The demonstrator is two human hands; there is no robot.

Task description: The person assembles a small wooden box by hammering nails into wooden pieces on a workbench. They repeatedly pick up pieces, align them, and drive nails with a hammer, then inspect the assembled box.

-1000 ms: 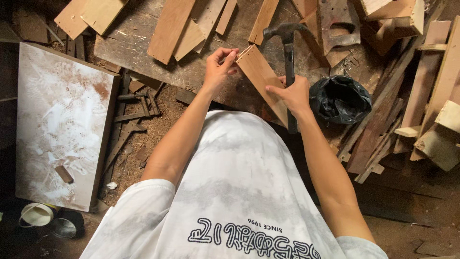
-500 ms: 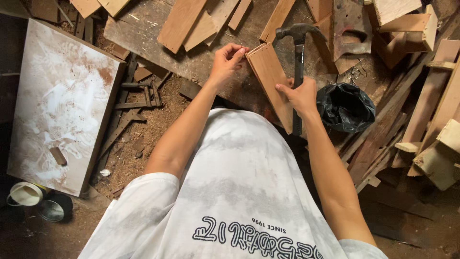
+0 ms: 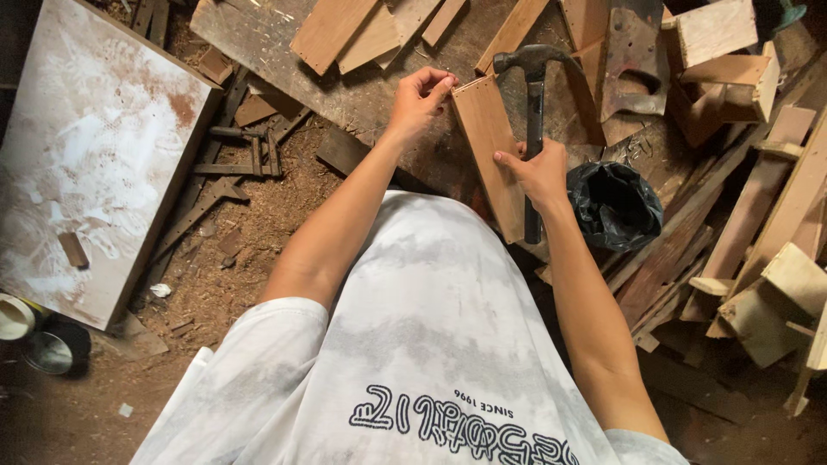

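Left hand (image 3: 420, 96) pinching the top corner of a narrow wooden board (image 3: 488, 146) with fingertips closed, right hand (image 3: 541, 172) wrapped around a claw hammer (image 3: 534, 95) handle, thumb pressed to the board's edge, black plastic bag (image 3: 616, 202) just beside, scrap planks (image 3: 345, 34) above.

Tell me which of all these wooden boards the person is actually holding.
The narrow tan board at centre: the left hand pinches its top corner, the right hand steadies its side beside the hammer. Other boards lie untouched.

Total woodshop vibes: sawdust-covered floor (image 3: 258, 215), scrap wood offcuts (image 3: 345, 34) piled everywhere, plus a hammer (image 3: 534, 112).
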